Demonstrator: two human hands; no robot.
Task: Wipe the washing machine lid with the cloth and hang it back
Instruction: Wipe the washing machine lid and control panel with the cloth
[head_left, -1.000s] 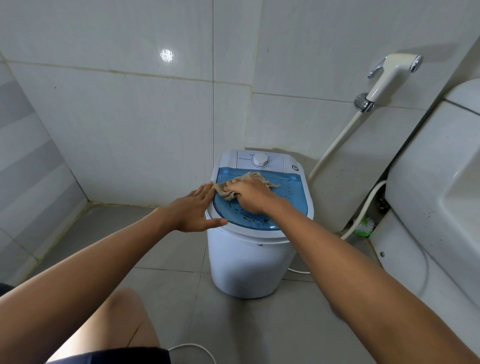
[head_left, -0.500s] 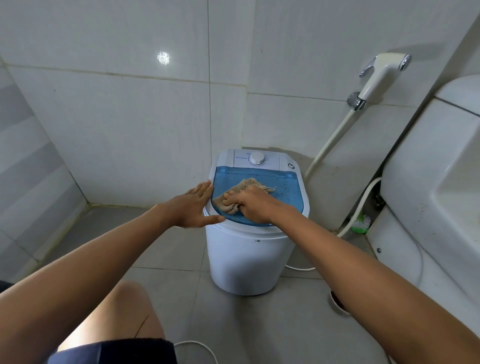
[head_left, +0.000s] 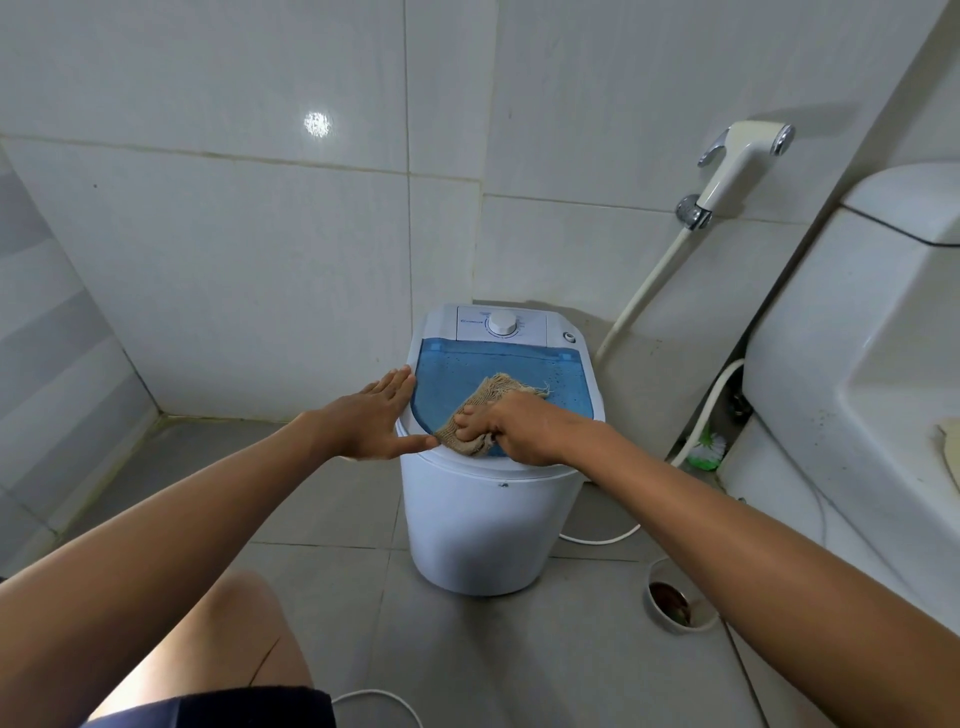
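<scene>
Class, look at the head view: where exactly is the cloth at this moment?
The cloth lies on the front left part of the blue lid, pressed under the right hand, with the left hand flat on the machine's left rim beside it.

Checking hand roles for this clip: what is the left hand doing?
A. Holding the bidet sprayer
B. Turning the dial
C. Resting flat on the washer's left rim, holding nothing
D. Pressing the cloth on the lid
C: the left hand lies open and flat against the left rim of the washing machine, while the right hand presses the beige cloth on the blue lid.
</scene>
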